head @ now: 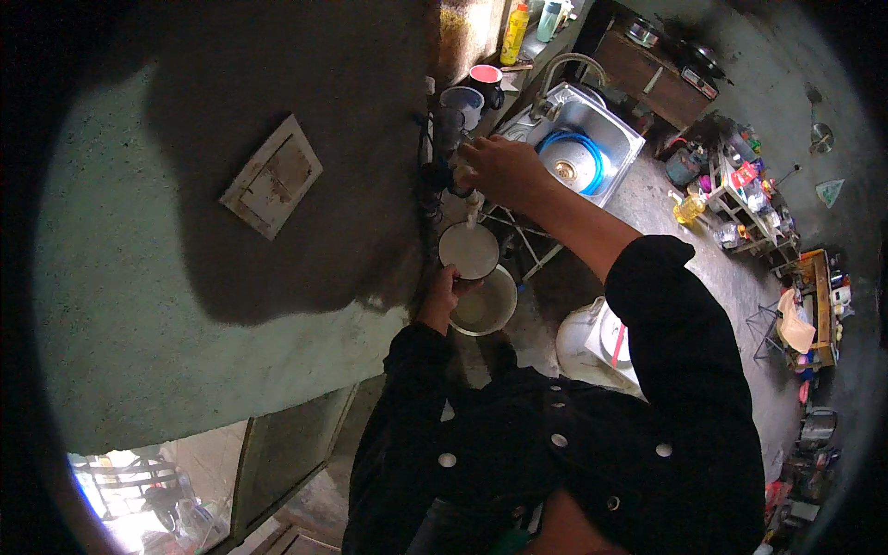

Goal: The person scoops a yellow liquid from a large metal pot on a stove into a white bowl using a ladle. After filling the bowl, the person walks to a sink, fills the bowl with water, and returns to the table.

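My left hand (449, 291) grips the near rim of a round, pale-filled bowl (469, 251), its thumb on the edge. Partly beneath that bowl is a wider pale basin (487, 305). My right hand (501, 170) is raised at the wall pipes, its fingers curled near a dark fitting (442, 175); whether they hold it is hard to see. A whitish spout or stream (474, 207) comes down between the right hand and the bowl. Behind the right hand stand a clear plastic container (463, 103) and a dark mug with a red inside (485, 74).
A steel sink (628, 139) with a coiled blue hose (598, 166) lies right of my right hand, on a metal stand. A white drum (579, 340) stands near my right elbow. The green wall (139, 277) is close on the left. A crowded shelf (746, 191) is farther right.
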The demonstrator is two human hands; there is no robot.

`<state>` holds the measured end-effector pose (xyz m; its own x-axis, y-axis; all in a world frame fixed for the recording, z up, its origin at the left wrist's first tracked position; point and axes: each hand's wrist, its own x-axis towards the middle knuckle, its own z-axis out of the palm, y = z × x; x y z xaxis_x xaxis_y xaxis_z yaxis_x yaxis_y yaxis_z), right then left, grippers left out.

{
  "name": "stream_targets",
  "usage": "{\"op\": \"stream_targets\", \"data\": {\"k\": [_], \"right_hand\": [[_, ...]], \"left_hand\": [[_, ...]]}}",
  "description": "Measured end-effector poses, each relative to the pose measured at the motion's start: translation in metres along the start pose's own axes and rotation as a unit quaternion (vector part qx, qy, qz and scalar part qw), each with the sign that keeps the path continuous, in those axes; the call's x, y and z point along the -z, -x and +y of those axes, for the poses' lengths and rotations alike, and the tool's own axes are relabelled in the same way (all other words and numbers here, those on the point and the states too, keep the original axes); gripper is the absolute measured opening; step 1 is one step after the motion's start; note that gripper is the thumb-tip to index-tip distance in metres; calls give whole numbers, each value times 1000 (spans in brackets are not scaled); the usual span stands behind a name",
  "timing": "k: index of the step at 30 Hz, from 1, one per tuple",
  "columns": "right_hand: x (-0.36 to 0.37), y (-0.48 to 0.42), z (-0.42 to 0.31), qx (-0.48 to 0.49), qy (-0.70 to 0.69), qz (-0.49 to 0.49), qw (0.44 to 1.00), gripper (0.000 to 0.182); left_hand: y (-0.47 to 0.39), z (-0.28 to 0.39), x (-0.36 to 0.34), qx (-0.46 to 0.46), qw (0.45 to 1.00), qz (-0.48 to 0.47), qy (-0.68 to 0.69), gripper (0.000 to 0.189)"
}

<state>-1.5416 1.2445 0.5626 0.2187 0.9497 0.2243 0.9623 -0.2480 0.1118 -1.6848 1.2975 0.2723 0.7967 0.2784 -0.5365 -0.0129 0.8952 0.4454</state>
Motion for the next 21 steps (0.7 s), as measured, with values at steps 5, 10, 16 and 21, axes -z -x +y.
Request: {"op": "stream_targets", "data": {"k": [5, 10, 16, 21], "right_hand": [[13, -7, -18, -74, -39, -47, 995, 47], [-11, -8, -35, -131, -66, -21, 989, 44], [-23, -7, -65, -257, -132, -8, 957, 34], [-6, 53, -61, -268, -234, 101, 929, 41]], "left_hand": [[10, 11, 1, -2, 1000, -8, -17, 41], [30, 17, -4, -7, 998, -46, -51, 47], [68, 13, -4, -5, 987, -93, -130, 47], [70, -6, 40, 7, 953, -169, -251, 40]]}}
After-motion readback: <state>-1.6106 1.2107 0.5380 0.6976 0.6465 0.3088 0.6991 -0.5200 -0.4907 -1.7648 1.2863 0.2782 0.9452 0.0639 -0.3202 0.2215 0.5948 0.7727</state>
